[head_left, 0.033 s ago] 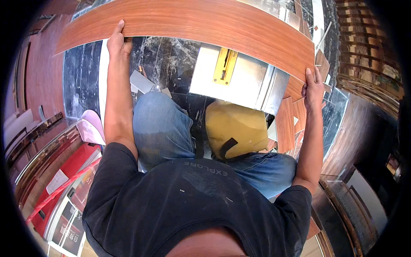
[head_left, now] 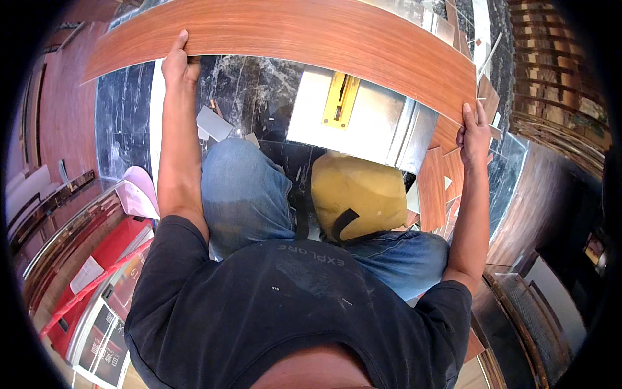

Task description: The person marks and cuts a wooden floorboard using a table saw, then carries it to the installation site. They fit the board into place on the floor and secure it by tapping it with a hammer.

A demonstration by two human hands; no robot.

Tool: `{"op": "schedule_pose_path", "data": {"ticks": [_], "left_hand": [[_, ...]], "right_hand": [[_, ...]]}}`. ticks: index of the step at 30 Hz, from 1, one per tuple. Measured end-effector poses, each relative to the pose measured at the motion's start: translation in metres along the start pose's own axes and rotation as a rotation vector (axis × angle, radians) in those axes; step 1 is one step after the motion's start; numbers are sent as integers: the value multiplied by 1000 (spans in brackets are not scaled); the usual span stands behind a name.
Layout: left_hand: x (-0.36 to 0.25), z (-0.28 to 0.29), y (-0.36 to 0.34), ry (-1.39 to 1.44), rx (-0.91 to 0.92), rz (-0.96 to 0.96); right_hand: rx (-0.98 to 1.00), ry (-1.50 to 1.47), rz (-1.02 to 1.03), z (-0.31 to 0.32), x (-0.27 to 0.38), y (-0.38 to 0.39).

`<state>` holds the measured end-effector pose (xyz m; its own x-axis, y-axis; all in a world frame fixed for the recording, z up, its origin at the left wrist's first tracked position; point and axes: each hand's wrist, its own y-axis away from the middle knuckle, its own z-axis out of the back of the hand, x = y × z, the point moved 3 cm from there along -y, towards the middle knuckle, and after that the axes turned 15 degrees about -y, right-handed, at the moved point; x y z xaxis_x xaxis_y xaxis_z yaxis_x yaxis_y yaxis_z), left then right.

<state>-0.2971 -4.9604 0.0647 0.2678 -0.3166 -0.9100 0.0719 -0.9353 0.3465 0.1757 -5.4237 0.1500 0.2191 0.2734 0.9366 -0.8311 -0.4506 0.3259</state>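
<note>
A long reddish wood-grain plank (head_left: 291, 32) arches across the top of the view. My left hand (head_left: 179, 61) is closed on its near edge toward the left, thumb on top. My right hand (head_left: 473, 133) grips its right end. Under the plank sits a silver metal-topped cutting table (head_left: 311, 113) with a yellow slotted insert (head_left: 339, 104). Just below it, between my jeans-clad knees, lies a yellow cushion or bag (head_left: 356, 194) with a black strap-like strip.
Wood-grain offcuts (head_left: 431, 188) lie right of the table; pale scraps (head_left: 214, 122) lie on the dark marbled floor (head_left: 126, 110). Stacked boards (head_left: 551, 78) stand far right. A pink cap-like item (head_left: 139, 188) and a red bin-like object (head_left: 113, 253) are at left.
</note>
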Motion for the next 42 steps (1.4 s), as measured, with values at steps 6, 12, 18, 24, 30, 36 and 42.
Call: {"op": "schedule_pose_path", "data": {"ticks": [6, 12, 18, 24, 30, 36, 42], "left_hand": [[3, 6, -1, 4, 12, 12], [6, 6, 0, 22, 16, 8], [4, 3, 6, 21, 1, -17], [5, 4, 8, 14, 9, -13], [8, 6, 7, 4, 15, 16], [11, 7, 4, -11, 18, 13], [10, 10, 0, 14, 50, -15]], "right_hand": [[3, -19, 2, -2, -3, 1], [-7, -18, 7, 0, -5, 1], [-15, 5, 19, 2, -13, -1], [-23, -1, 11, 0, -11, 0], [-27, -8, 11, 1, -10, 1], [-15, -15, 17, 2, -12, 1], [-7, -12, 29, 0, -12, 3]]}}
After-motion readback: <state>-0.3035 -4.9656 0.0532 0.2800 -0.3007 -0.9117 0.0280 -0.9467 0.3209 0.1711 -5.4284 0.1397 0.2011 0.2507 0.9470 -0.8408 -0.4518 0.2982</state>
